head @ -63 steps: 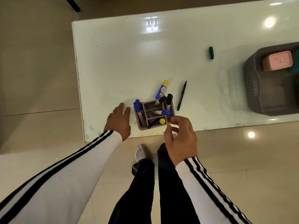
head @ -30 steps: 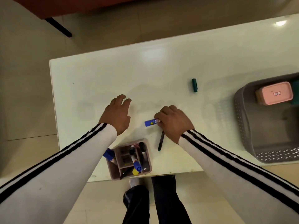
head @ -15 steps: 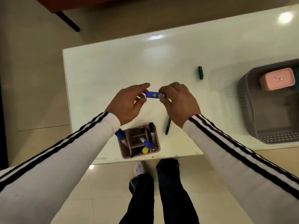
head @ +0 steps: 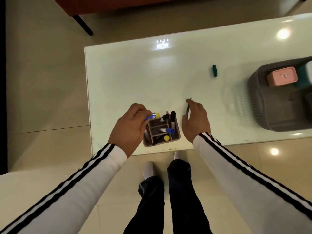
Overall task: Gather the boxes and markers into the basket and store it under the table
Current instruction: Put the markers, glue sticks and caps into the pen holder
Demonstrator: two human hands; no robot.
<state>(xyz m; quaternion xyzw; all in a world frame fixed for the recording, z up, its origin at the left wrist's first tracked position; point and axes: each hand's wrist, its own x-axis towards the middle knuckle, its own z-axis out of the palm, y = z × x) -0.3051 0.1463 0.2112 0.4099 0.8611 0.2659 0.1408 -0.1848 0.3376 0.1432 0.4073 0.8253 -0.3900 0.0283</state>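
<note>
- L arm is reaching fwd over the near table [head: 135,73] edge, white striped sleeve [head: 94,173] running up from bottom left, wrist bending slightly inward.
- Left hand [head: 130,127] is hovering just left of the organizer box [head: 162,141], back of hand facing the cam, fingers curling.
- Its grip is closing round the blue marker [head: 152,115]. The yellow-capped end is sticking out to the right, above the box's far-left corner, and the rest of the barrel is hiding under the fingers.
- R arm is coming in from bottom right, forearm angling toward the table centre.
- Right hand [head: 195,122] is sitting just right of the box, palm turning left, fingers loosely bent.
- Its grip is pinching the thin black pen [head: 187,110] betw. thumb and forefinger, tip pointing away from the person. Can't tell if the pen is touching the table.
- Organizer box is standing upright near the front table edge, betw. both hands. It's holding several markers, incl. a blue-capped one [head: 169,130], a yellow-capped one [head: 166,137] and a black one [head: 173,115].
- Green marker [head: 214,70] is lying alone on the table, well apart from both hands, toward the far right.
- Basket [head: 258,105] is sitting at the table's right end, partly cut off by the frame. A pink box [head: 282,78] and a teal box [head: 303,76] are lying inside at its far end, side by side.
- Person is standing at the table's front edge on the tiled floor [head: 50,98].
</note>
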